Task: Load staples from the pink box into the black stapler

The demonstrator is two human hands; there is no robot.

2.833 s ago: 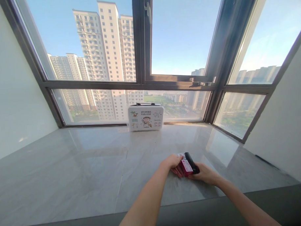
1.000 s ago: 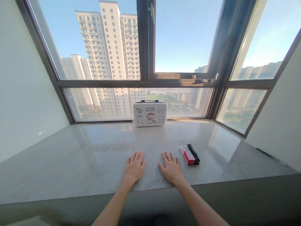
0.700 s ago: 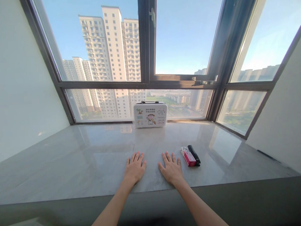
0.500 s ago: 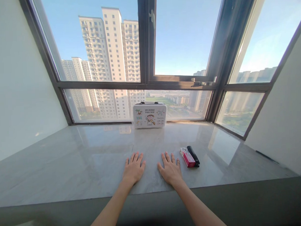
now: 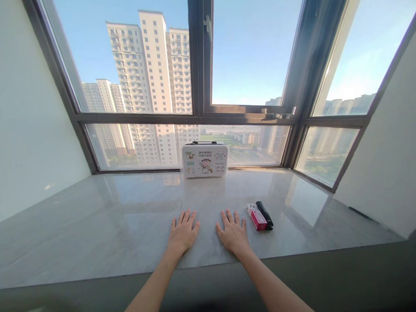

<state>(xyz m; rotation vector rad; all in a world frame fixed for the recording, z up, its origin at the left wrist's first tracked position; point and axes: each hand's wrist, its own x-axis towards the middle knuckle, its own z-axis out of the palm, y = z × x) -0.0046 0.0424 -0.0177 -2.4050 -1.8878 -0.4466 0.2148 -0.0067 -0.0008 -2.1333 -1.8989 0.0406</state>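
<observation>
Both of my hands lie palm down on the grey marble windowsill (image 5: 94, 232), fingers spread. My left hand (image 5: 182, 233) is flat near the front edge and holds nothing. A short distance to its right, my right hand (image 5: 233, 232) rests the same way, also with nothing in it. Just right of that hand lies a small red and white box (image 5: 257, 218), side by side with a black stapler (image 5: 264, 215). Farther back, a white case (image 5: 205, 160) with cartoon prints and a dark top handle stands upright by the window.
Dark window frames (image 5: 138, 118) rise behind the sill, with tall buildings outside. White walls close it in at left (image 5: 25, 112) and right (image 5: 382, 168). A thin dark strip (image 5: 363, 215) lies at the sill's right end. The front edge drops away below my wrists.
The view has shifted very slightly, so everything sits a little farther left. My hands and the things on the sill stay where they were.
</observation>
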